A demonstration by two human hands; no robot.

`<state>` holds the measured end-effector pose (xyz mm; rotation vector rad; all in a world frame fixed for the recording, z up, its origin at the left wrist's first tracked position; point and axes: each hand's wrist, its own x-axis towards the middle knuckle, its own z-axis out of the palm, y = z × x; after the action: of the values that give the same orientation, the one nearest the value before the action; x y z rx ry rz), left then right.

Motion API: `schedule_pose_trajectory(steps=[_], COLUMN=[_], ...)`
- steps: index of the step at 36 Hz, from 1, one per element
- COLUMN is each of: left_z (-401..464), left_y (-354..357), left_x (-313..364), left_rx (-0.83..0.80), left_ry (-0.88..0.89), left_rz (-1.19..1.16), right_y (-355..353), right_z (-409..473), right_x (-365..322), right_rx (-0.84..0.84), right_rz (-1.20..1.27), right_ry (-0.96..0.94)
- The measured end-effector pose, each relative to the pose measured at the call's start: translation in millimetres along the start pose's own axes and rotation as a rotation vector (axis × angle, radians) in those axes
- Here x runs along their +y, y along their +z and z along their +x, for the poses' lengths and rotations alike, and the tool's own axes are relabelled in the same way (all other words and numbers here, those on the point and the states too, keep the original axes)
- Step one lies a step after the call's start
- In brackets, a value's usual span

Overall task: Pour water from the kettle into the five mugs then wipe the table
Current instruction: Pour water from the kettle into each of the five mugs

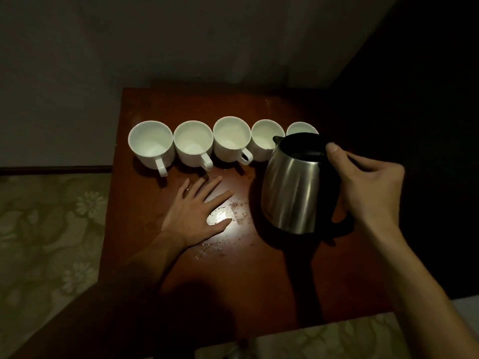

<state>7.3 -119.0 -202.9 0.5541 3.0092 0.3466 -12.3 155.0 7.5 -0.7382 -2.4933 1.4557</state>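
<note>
The pouring step looks to be in hand, or just about to begin: the right hand (pixel 368 187) has its grip curled round the handle of the steel kettle (pixel 295 187), thumb lying on the black lid, and the kettle is tipped a little with its spout toward the row of five white mugs (pixel 223 141). Whether the kettle is lifted or resting on the surface (pixel 233 268) cannot be told for sure, though a shadow falls close under its base. The spout sits just beside the fourth mug from the left and the kettle body hides part of the fifth; how much water any mug holds is hard to judge in this dim light. The left hand (pixel 199 211) lies flat on the surface — fingers spread, holding nothing — just in front of the mugs, beside spilled droplets (pixel 228 218) that glint near its thumb. The next move probably calls for bringing the spout over a mug rim and tilting slowly; the wiping is not yet started, and no cloth is in view.
</note>
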Motion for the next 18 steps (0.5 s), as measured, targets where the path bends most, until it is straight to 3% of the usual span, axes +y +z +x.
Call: schedule_pose_trajectory(steps=[18], left_z=[-0.1], left_y=[-1.0], left_x=[0.6], left_rx=[-0.02], left_ry=[-0.012], left_rz=[-0.015], right_y=[1.7], right_z=[4.9], right_x=[-0.4], right_rx=[-0.024], right_rz=[-0.027], right_ry=[-0.01])
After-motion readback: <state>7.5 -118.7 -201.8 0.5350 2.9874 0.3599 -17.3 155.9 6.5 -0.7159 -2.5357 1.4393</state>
